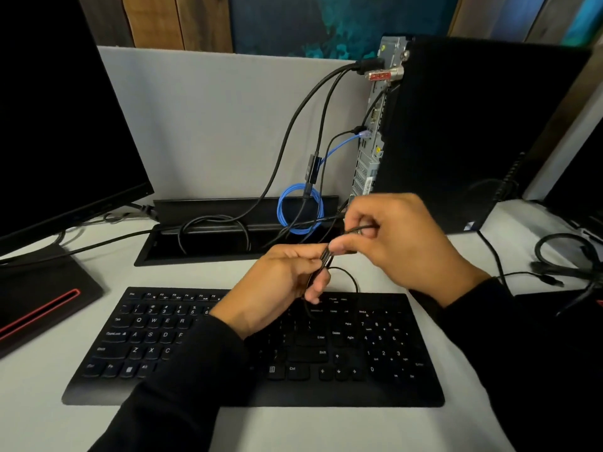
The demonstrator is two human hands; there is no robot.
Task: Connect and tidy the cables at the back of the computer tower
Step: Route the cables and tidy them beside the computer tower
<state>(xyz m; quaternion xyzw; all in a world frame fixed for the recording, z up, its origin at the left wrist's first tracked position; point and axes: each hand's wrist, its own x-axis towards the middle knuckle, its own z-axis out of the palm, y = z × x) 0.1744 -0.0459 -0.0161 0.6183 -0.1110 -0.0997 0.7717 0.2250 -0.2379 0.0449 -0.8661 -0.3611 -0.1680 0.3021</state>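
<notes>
While both hands work above the keyboard (251, 347), a thin black cable (326, 259) is bundled.
Left hand (277, 285) grips the folded cable; right hand (398, 246) fingers pinch its strand near the tower (473, 125) at the tabletop's (49, 419) back edge.

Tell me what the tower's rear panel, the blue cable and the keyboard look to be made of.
Rear panel: likely bare sheet metal; grey, dully shiny, punched with vent slots.
Blue cable: looks like a flexible plastic or rubbery jacket; smooth, slightly glossy, holding a loose coil.
Keyboard: probably matte black plastic; flat, low sheen, white printed legends on the keys.
</notes>
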